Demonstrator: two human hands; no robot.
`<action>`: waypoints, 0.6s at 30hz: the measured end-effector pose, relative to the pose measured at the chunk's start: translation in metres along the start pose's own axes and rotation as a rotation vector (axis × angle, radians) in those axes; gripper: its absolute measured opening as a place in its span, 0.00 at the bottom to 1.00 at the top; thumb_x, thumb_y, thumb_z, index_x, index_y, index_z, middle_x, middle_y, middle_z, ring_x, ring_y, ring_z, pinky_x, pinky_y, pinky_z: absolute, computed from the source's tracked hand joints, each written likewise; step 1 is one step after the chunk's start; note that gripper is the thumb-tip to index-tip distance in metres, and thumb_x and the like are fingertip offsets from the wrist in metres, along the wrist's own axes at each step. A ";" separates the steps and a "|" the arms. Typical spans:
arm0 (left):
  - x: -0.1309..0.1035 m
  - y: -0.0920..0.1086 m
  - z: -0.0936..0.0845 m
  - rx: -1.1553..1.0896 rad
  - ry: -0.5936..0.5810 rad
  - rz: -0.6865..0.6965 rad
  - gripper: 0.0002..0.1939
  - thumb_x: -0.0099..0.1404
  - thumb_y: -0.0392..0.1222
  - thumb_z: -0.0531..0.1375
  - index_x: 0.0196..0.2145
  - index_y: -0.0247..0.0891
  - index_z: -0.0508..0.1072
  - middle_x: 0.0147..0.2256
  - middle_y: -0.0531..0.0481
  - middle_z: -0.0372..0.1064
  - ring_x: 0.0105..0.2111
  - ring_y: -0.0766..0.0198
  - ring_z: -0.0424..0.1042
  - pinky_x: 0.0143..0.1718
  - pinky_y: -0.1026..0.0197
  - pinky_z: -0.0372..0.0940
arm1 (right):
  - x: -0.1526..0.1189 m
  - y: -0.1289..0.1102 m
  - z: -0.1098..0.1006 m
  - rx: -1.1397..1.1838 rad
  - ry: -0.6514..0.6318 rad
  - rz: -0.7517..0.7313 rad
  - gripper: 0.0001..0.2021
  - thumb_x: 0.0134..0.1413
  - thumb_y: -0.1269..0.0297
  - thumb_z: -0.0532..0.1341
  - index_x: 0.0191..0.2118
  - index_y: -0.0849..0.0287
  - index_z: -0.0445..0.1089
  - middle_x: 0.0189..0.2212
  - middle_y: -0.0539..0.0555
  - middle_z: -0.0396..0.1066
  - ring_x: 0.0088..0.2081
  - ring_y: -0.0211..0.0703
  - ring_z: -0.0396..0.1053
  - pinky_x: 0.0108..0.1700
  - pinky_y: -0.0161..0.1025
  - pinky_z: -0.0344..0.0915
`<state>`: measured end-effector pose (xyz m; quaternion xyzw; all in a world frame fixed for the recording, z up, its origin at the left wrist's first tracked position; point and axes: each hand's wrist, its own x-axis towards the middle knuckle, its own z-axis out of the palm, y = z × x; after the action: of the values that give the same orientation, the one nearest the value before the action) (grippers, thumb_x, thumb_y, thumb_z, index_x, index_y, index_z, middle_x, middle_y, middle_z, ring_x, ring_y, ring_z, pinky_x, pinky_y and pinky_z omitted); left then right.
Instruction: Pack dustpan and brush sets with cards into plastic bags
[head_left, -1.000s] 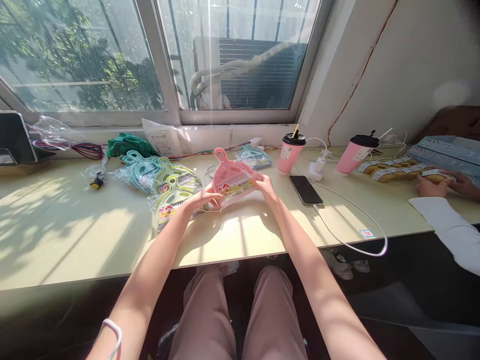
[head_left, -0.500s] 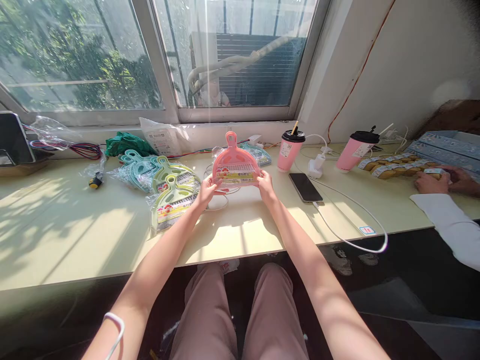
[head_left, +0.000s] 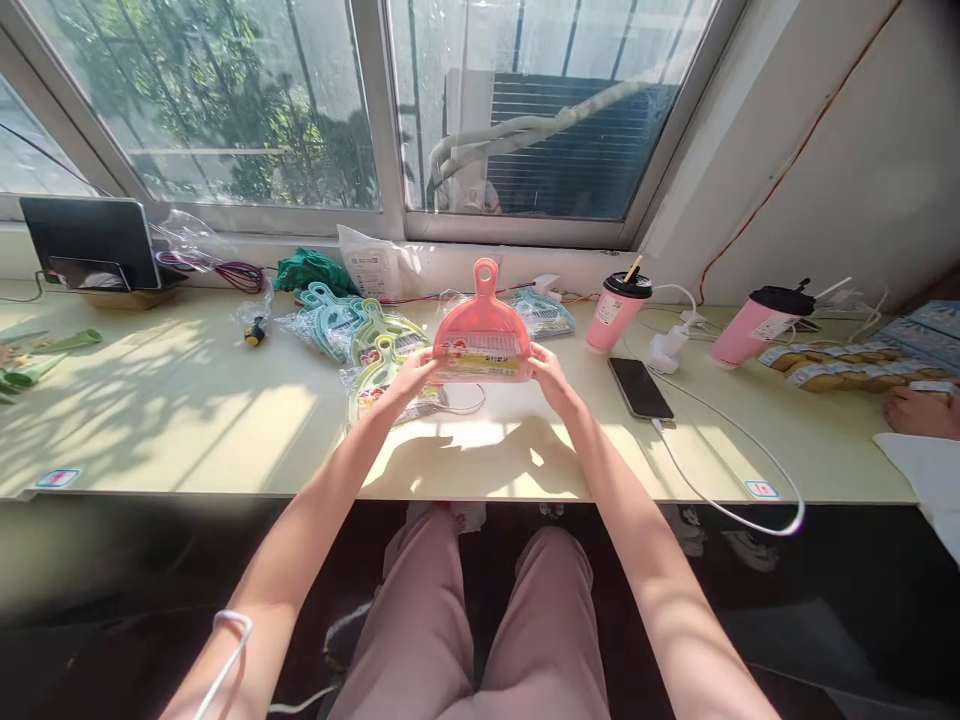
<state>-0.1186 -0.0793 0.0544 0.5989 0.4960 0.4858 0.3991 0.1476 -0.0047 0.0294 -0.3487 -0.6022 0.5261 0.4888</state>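
Note:
A pink mini dustpan-and-brush set [head_left: 484, 325] with a printed label across its lower half is held upright above the table, its handle pointing up. My left hand [head_left: 416, 380] grips its lower left edge, and my right hand [head_left: 549, 375] grips the lower right edge. Behind my left forearm lie green dustpan sets [head_left: 375, 375] in clear bags, partly hidden by it. Blue dustpan sets [head_left: 324, 315] in plastic lie just beyond those. Another blue dustpan set [head_left: 545, 312] rests behind the pink one, to its right.
To the right lie a phone [head_left: 640, 388] on a white cable [head_left: 720, 505], a white charger [head_left: 667, 350] and two pink cups [head_left: 616, 315]. A co-worker's hand [head_left: 926, 408] is at the far right. A tablet [head_left: 90, 245] stands left, beyond a yellow-black tool [head_left: 256, 331].
My view has swung left, bringing the whole tablet and some green leaves into sight. The pink dustpan set stays in both hands, slightly higher above the table and more backlit.

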 end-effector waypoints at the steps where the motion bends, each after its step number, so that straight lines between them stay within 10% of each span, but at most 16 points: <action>1: -0.009 0.000 -0.009 0.008 0.023 0.008 0.31 0.60 0.62 0.65 0.52 0.35 0.76 0.49 0.39 0.78 0.53 0.44 0.74 0.51 0.51 0.71 | -0.001 0.000 0.007 0.012 -0.026 0.006 0.17 0.38 0.52 0.67 0.35 0.55 0.73 0.32 0.50 0.77 0.33 0.44 0.69 0.36 0.40 0.66; 7: -0.078 0.000 -0.055 0.249 0.193 0.129 0.50 0.59 0.63 0.70 0.71 0.43 0.56 0.62 0.35 0.65 0.57 0.46 0.72 0.49 0.52 0.72 | -0.001 0.005 0.060 0.066 -0.122 0.053 0.16 0.35 0.57 0.67 0.35 0.55 0.73 0.29 0.50 0.76 0.31 0.45 0.69 0.35 0.40 0.66; 18: -0.130 -0.036 -0.048 1.046 0.388 0.130 0.02 0.68 0.37 0.63 0.38 0.42 0.76 0.40 0.41 0.75 0.45 0.47 0.72 0.38 0.53 0.70 | -0.017 0.028 0.095 0.020 -0.190 0.079 0.14 0.37 0.58 0.63 0.35 0.53 0.67 0.28 0.48 0.69 0.34 0.45 0.66 0.41 0.44 0.68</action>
<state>-0.1780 -0.1999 0.0061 0.6459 0.6974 0.3001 -0.0803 0.0590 -0.0430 0.0009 -0.3158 -0.6265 0.5815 0.4118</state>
